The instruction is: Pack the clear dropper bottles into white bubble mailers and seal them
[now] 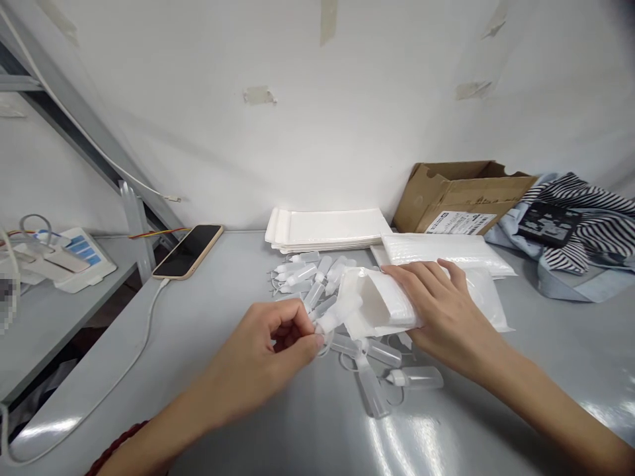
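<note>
My left hand (280, 340) pinches a small clear plastic squeeze bottle (340, 314) by its cap end. The bottle's base points at the open mouth of a white bubble mailer (381, 301). Around that mailer my right hand (439, 304) is closed, gripping it from above and spreading its opening to the left. Several more squeeze bottles (372, 387) lie loose on the grey table below and behind the hands, some with thin strap loops at their caps. What is inside the mailer cannot be seen.
Flat white mailers (332, 228) are stacked by the wall. More bubble mailers (446, 251) lie behind my right hand. A cardboard box (461, 192) stands at the back, beside striped cloth (590, 211). A phone (188, 251) with a white cable (143, 344) lies on the left.
</note>
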Motion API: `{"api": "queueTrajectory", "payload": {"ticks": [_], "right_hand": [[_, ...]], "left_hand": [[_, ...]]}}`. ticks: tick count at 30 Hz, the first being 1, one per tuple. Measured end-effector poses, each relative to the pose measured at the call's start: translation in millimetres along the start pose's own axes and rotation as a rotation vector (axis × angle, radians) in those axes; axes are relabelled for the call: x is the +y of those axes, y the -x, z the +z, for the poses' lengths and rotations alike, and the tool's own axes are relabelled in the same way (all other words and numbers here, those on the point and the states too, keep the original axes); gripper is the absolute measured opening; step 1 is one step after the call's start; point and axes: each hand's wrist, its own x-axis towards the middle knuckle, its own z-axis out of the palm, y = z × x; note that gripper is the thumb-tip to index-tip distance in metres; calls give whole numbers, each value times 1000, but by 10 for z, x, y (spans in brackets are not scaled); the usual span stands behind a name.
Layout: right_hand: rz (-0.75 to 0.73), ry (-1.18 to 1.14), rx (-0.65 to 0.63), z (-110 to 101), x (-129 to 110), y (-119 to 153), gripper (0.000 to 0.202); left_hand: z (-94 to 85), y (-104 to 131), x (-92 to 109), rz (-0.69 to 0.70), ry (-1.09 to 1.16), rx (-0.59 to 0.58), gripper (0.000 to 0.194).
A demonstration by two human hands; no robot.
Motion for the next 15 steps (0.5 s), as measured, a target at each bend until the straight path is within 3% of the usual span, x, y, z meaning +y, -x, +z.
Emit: {"api": "queueTrajectory", "payload": {"ticks": [5,8,11,15], "right_hand": [[-75,46,-20,61,-123,19,60],[-131,51,-31,87,-211,37,63],[-119,-14,-36,72,-233,40,61],[-53,-63,8,19,-162,18,61]], "left_hand": [[75,-48,-61,-26,-44,-58,21],[144,-58,-97,19,-64,-61,11],[167,-40,-102,172,-77,-77,38],[148,16,-88,398,-78,160,24]]}}
